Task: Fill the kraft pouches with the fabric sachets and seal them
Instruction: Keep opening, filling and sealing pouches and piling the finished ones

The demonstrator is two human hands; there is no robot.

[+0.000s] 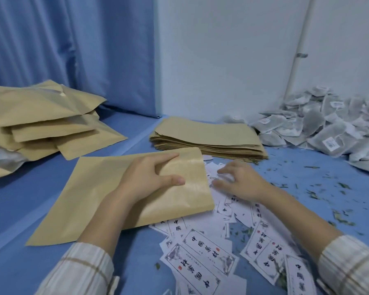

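A flat kraft pouch lies on the blue table in front of me. My left hand grips its right end, thumb on top and fingers curled over the far edge. To the right of the pouch my right hand hovers over scattered white printed labels, fingers curled and blurred; whether it holds a label is unclear. A stack of empty kraft pouches lies behind my hands. Grey fabric sachets are heaped at the back right.
Filled kraft pouches are piled at the far left. Green leaf crumbs litter the table on the right. A blue curtain and a white wall with a pipe close off the back.
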